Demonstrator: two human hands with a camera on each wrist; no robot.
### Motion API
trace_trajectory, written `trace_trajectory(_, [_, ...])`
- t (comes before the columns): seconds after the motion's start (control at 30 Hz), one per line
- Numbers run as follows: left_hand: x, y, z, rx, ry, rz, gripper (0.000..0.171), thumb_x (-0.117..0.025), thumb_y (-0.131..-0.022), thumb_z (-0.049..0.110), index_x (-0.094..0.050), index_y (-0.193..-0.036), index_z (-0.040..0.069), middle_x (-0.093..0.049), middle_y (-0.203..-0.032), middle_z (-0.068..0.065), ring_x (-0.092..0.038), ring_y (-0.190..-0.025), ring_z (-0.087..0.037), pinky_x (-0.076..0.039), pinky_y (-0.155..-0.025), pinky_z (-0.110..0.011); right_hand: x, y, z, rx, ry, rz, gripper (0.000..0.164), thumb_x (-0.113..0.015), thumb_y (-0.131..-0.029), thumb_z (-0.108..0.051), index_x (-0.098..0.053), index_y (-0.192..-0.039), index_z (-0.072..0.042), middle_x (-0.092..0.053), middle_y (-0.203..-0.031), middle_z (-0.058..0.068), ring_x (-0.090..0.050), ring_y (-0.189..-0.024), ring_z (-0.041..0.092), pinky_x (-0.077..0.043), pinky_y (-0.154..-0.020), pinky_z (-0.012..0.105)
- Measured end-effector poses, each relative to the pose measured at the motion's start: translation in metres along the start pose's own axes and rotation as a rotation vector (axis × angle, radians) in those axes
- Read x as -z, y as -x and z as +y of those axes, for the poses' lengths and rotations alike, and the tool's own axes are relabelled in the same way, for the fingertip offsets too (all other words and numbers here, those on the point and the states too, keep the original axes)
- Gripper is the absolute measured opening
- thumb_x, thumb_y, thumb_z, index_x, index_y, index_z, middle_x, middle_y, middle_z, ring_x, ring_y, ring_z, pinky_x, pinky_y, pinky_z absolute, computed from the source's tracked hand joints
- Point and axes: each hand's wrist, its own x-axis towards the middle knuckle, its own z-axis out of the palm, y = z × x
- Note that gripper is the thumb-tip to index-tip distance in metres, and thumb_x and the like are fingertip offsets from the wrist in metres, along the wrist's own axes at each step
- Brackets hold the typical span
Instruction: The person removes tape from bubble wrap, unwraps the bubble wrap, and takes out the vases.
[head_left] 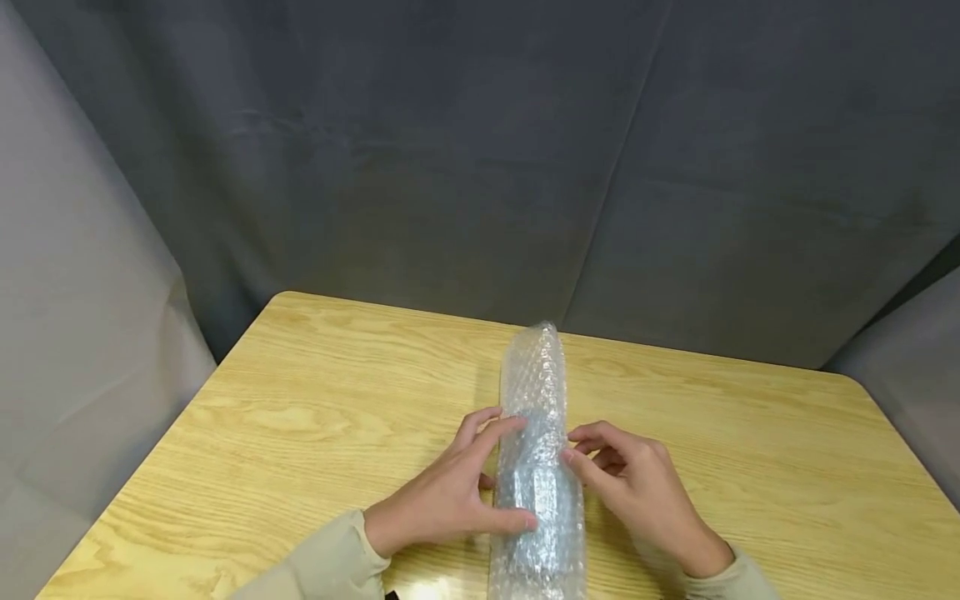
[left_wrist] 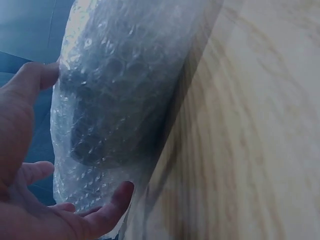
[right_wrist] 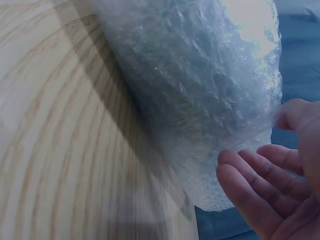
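Bubble-wrapped bundle [head_left: 542, 533]: lying on the wood-grain tabletop [head_left: 315, 425], roughly mid-width, long axis running away from the person. Far end reaches about to the back edge; near end runs out of the bottom of the head view. Wrap is clear and shiny. Something darker, bluish-grey, shows through its nearer part; can't make out what, bubbles and glare blur it.

Left hand [head_left: 446, 492]: spread, thumb lying over the top of the wrap, index fingertip at the upper left side farther along. Left wrist view has the thumb touching the upper edge and the other fingers fanned out beside the wrap, apart from the thumb.

Right hand [head_left: 637, 479]: at the right side of the bundle, fingers loosely bent, thumb tip touching the wrap. Right wrist view shows a gap between thumb and fingers, so not a closed pinch.

Sleeves [head_left: 318, 558] are pale green on both arms. Small black item [head_left: 392, 595] at the bottom edge by the left cuff, mostly cut off. Dark grey curtain [head_left: 420, 167] behind the tabletop, light grey panels [head_left: 82, 333] left and right.
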Motion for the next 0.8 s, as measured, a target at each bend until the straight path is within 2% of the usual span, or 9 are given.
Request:
trace_trajectory(0.23, [0.0,-0.006,0.005,0.006,-0.01,0.075,0.087,-0.073,-0.09,0.059,-0.022,-0.16,0.044,-0.011,-0.173,0.001,-0.064,-0.105,-0.013,-0.055,-0.089,-0.025,0.0,-0.003,0.0,0.011,0.01,0.001,0.008,-0.076,-0.095,-0.022,-0.075,-0.103,-0.02,-0.076,-0.084,-0.007,-0.066,-0.064,-0.003,-0.057,-0.058,0.022])
trace_trajectory(0.27, [0.0,-0.008,0.006,0.007,-0.017,0.091,0.086,-0.071,-0.091,0.059,-0.023,-0.161,0.043,-0.012,-0.173,0.001,-0.063,-0.104,-0.013,-0.055,-0.091,-0.028,0.0,-0.003,-0.001,0.012,0.016,0.001,0.008,-0.076,-0.095,-0.022,-0.076,-0.103,-0.02,-0.076,-0.084,-0.007,-0.066,-0.064,-0.004,-0.057,-0.058,0.022])
trace_trajectory(0.37, [-0.004,-0.013,0.006,0.004,-0.041,0.135,0.084,-0.067,-0.093,0.062,-0.023,-0.161,0.04,-0.013,-0.172,-0.002,-0.061,-0.121,-0.022,-0.054,-0.102,-0.044,-0.001,-0.004,-0.001,0.016,0.034,0.003,0.008,-0.077,-0.095,-0.021,-0.076,-0.103,-0.02,-0.076,-0.084,-0.007,-0.064,-0.065,-0.006,-0.057,-0.059,0.021])
trace_trajectory(0.47, [-0.008,-0.018,0.005,-0.002,-0.052,0.167,0.084,-0.065,-0.094,0.063,-0.023,-0.162,0.038,-0.014,-0.172,-0.005,-0.049,-0.142,-0.035,-0.046,-0.111,-0.061,-0.001,-0.004,-0.001,0.015,0.041,0.002,0.008,-0.077,-0.095,-0.021,-0.076,-0.103,-0.02,-0.076,-0.083,-0.007,-0.064,-0.065,-0.006,-0.056,-0.058,0.021])
trace_trajectory(0.5, [-0.01,-0.019,0.004,-0.001,-0.051,0.175,0.084,-0.065,-0.094,0.064,-0.022,-0.162,0.038,-0.013,-0.172,-0.006,-0.043,-0.148,-0.038,-0.044,-0.113,-0.063,-0.001,-0.004,-0.001,0.016,0.041,0.003,0.008,-0.077,-0.095,-0.021,-0.076,-0.103,-0.02,-0.076,-0.084,-0.008,-0.063,-0.064,-0.006,-0.056,-0.058,0.021])
trace_trajectory(0.8, [-0.016,-0.025,-0.001,-0.016,-0.04,0.222,0.074,-0.058,-0.099,0.061,-0.024,-0.161,0.04,-0.006,-0.173,-0.01,-0.04,-0.15,-0.041,-0.044,-0.113,-0.064,-0.001,-0.004,0.001,0.019,0.049,0.006,0.009,-0.076,-0.095,-0.016,-0.076,-0.104,-0.018,-0.076,-0.083,-0.006,-0.061,-0.062,-0.007,-0.054,-0.057,0.021])
